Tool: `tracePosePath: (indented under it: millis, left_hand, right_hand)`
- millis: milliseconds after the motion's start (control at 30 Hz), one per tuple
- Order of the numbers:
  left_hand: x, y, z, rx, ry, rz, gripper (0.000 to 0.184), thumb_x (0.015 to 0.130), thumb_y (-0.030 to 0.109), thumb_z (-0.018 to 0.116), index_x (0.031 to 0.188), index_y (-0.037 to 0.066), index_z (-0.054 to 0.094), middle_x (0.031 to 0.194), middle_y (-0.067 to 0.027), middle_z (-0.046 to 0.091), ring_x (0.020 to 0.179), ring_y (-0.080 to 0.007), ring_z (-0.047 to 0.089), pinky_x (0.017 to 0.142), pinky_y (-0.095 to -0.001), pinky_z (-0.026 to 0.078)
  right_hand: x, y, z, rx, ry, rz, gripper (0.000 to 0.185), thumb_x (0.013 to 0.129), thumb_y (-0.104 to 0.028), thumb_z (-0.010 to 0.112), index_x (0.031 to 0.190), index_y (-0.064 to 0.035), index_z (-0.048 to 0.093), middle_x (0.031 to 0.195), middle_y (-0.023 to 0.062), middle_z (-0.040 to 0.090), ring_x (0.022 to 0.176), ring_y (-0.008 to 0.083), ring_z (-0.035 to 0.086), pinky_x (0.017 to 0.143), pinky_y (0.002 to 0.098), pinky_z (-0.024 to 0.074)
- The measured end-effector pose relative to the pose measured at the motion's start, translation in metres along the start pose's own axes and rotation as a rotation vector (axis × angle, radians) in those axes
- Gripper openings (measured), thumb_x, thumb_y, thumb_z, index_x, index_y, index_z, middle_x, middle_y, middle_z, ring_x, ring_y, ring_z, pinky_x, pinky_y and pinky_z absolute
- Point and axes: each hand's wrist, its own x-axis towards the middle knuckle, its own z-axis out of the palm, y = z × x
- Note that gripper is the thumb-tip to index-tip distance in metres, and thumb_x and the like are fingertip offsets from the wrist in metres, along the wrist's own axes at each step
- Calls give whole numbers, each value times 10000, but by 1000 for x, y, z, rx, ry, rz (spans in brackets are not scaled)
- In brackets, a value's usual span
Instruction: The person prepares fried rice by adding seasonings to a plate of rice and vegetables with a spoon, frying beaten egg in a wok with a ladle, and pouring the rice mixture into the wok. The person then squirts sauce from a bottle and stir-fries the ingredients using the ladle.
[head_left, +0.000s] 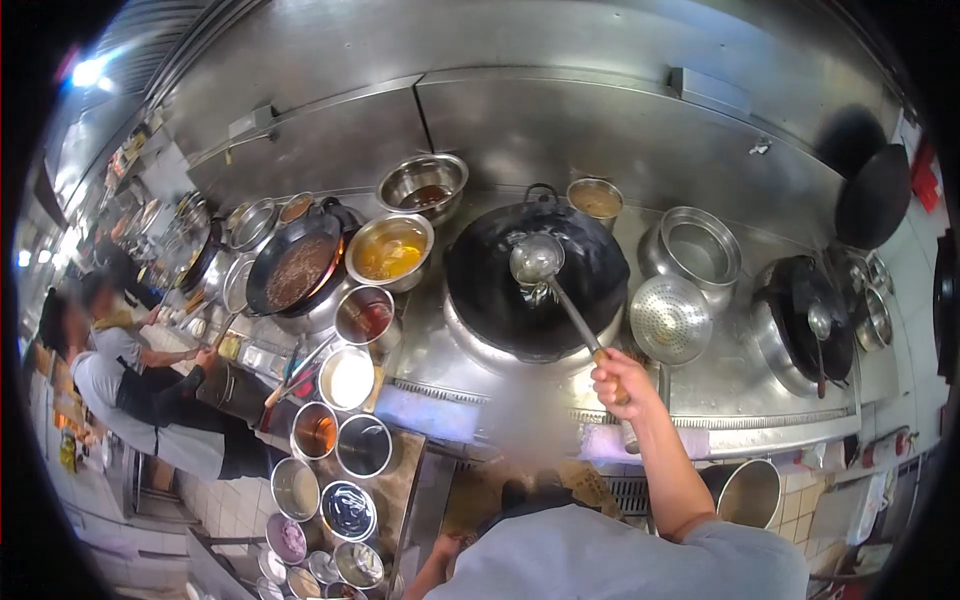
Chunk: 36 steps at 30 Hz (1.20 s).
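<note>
My right hand (pixel 622 385) is wrapped round the wooden end of a long metal ladle (pixel 572 310). The ladle's round bowl (pixel 537 258) is over the inside of a large black wok (pixel 480 290), near its middle. Dark, shiny liquid or wet metal shows around the bowl; I cannot tell which. Low beside my body is my left hand (pixel 447 548), well away from the stove, its fingers too small and partly hidden to make out. Just right of the wok lies a perforated strainer (pixel 671 320), its handle pointing towards me.
A metal pot (pixel 735 245) stands behind the strainer, and another wok (pixel 770 330) sits further right. Left are a bowl of yellow liquid (pixel 427 262) and several containers, including a white-filled one (pixel 346 378). A co-worker (pixel 150 400) holds a handle by a brown-filled wok (pixel 262 290).
</note>
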Motion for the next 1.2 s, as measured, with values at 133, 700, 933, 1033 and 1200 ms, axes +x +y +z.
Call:
tracePosePath:
  millis: [133,700,933,1033,1200]
  left_hand:
    - [16,17,-10,121,-5,212,327,877,319,555,1066,86,686,990,-108,703,893,-226,680,824,-350,504]
    - [-3,31,-16,-73,33,128,370,874,397,548,1030,94,692,860,-92,703,805,-244,662,760,-358,501]
    - [-64,-11,-1,-65,159,-193,489,864,509,502,1116,119,657,1130,-183,639,1106,-358,582,900,-413,474]
    - [12,-96,53,179,29,-79,506,861,522,498,1105,110,662,1121,-182,643,1099,-354,587,915,-408,468]
    - [-21,-43,27,37,84,-101,472,888,484,485,1071,94,677,1069,-172,664,1020,-347,623,872,-418,490]
  right_hand:
    - [-16,27,-4,-32,166,-126,377,893,-41,532,1213,-112,347,719,51,497,464,116,425,382,265,349]
    - [-28,-5,-8,-30,101,-118,578,935,-123,529,1427,-135,226,722,34,478,486,116,434,393,256,346]
    - [29,13,67,-825,237,-229,524,941,-95,503,1396,-139,248,690,31,458,464,118,430,376,267,338]
    - [54,19,104,-771,41,-185,458,941,-100,508,1356,-106,314,722,29,485,474,107,441,401,266,353]
    - [129,50,158,-893,-73,-186,554,907,-81,529,1409,-87,297,725,49,501,448,124,453,358,287,353]
